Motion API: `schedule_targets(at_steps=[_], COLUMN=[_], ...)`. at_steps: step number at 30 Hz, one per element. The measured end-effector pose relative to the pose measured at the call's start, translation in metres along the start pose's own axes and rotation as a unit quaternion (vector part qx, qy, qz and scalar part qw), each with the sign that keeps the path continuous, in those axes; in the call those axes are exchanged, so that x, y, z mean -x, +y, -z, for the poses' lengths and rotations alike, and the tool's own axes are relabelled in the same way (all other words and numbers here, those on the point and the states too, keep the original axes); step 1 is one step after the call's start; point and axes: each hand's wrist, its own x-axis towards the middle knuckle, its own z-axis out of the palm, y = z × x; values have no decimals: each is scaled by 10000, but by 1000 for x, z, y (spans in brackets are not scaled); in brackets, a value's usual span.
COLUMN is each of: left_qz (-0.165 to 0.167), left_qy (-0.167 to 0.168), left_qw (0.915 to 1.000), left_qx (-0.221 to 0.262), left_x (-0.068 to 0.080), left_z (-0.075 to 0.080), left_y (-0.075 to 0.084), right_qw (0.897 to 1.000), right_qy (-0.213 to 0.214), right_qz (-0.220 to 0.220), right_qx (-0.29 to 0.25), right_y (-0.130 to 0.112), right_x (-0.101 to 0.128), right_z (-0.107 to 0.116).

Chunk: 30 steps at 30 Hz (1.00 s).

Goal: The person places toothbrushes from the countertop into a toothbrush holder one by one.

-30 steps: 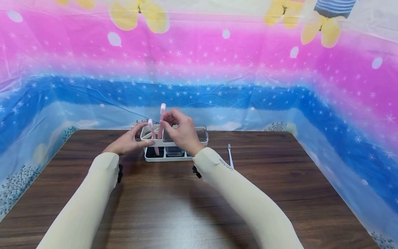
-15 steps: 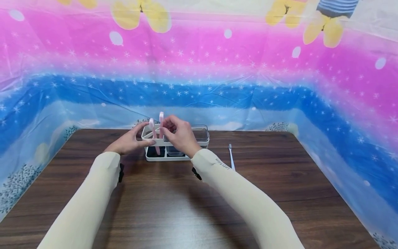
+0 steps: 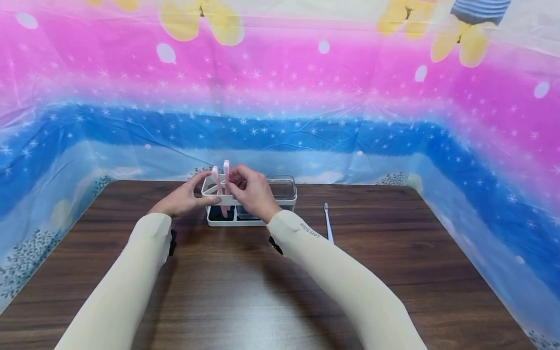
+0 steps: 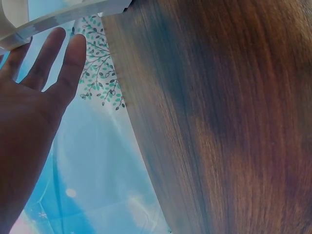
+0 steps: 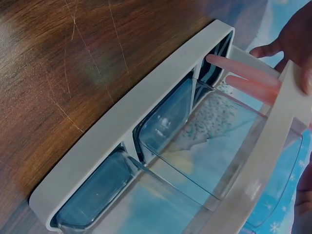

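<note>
The right hand (image 3: 253,192) pinched the second pink toothbrush (image 3: 226,187), standing tall in the white holder (image 3: 280,198). The left hand (image 3: 183,197) pressed the holder's left end, fingers straight.

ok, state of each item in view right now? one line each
left hand: fingers straight, steadying the holder's left end
right hand: pinching the second pink toothbrush
toothbrush holder: upright on the table
first pink toothbrush: standing in the left compartment
second pink toothbrush: in the left compartment, head up
white toothbrush: lying flat on the table
</note>
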Motion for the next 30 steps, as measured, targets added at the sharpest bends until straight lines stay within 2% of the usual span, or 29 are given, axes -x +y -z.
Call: schedule_targets(at_steps=[3, 10, 24, 30], left_qz=[23, 58, 33, 32], left_qy=[10, -6, -15, 3], left_qw=[10000, 10000, 10000, 10000], left_qx=[-2, -28, 9, -17], left_x=[0, 1, 2, 3], left_z=[0, 0, 0, 0], left_y=[0, 3, 3, 2], right_qw=[9999, 9979, 9961, 9959], right_qy=[-88, -467, -497, -595], right_qz=[8, -365, -589, -518], right_qx=[105, 260, 422, 434], right_y=[0, -2, 0, 1], right_x=[0, 0, 2, 1], right_z=[-1, -3, -5, -3])
